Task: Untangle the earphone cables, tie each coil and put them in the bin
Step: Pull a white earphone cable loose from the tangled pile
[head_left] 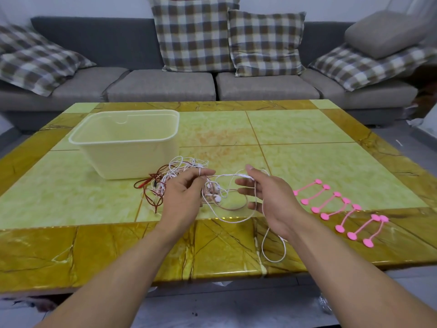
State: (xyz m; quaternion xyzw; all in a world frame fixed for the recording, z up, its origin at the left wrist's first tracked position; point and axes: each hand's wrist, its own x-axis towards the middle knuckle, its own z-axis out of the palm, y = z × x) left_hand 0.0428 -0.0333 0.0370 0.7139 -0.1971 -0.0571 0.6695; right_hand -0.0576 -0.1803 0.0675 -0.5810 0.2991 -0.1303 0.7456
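A tangle of white, pink and dark red earphone cables (179,171) lies on the table in front of the cream bin (127,143). My left hand (183,195) hovers over the tangle and pinches a white strand between thumb and forefinger. My right hand (267,195) is just right of the tangle, thumb and fingers holding a white cable (227,218) that stretches between both hands and loops down over the table's front edge. Several pink cable ties (331,204) lie in a row to the right of my right hand.
The green and gold tiled table (307,138) stands before a grey sofa (165,86) with checked cushions. The bin is at the left middle of the table, open and with nothing seen inside.
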